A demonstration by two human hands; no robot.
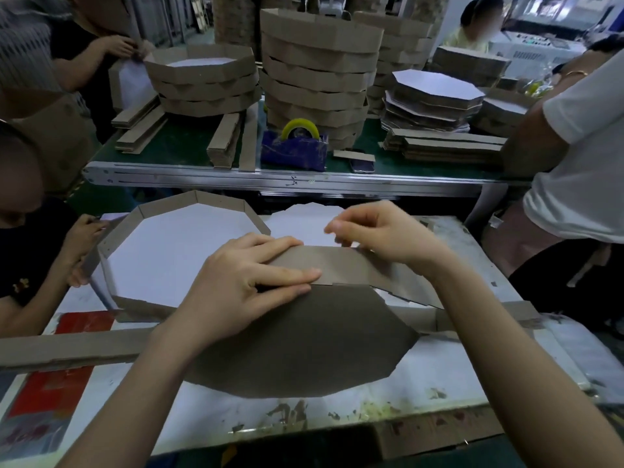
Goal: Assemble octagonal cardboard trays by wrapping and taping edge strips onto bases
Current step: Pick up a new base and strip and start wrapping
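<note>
Nearest lay the white, stained surface [439,376], with a brown octagonal base [304,339] flat on it between the forearms. Just beside it on the left sat a walled tray [223,201] with a white floor. An edge strip [341,265] leaned along the base's far edge. The left hand [243,282] pressed the strip with straight fingers [293,275] laid flat, gripping nothing. The right hand [385,231] had its fingers [339,228] curled at the strip's top edge; whether they pinched it could not be told. Beyond, on a green belt [189,143], stood a blue tape dispenser [293,152].
</note>
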